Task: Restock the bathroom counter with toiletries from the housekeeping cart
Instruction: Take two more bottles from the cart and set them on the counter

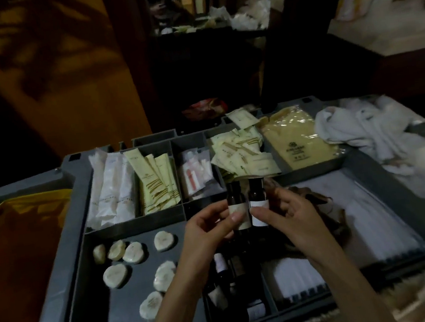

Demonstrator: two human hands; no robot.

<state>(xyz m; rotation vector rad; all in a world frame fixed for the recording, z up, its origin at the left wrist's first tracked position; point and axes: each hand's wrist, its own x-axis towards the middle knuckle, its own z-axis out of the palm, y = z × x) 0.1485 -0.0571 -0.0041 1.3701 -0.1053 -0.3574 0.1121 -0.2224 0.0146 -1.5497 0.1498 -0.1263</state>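
Above the grey cart tray (pixel 59 275), both forearms converge palms-inward: the left hand (pixel 207 231) pinches one upright dark bottle (pixel 237 206) by its label, the right hand (pixel 288 213) pinches a second bottle (pixel 258 203), the two bottles touching side by side.

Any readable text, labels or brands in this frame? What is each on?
No text is legible.
Left bottle, in the left hand: label print blurred.
Right bottle, in the right hand: label blurred.
Yellow bag: dark logo, lines under it, blurred.
Pale sachets: print too small.
White packets: print too small.
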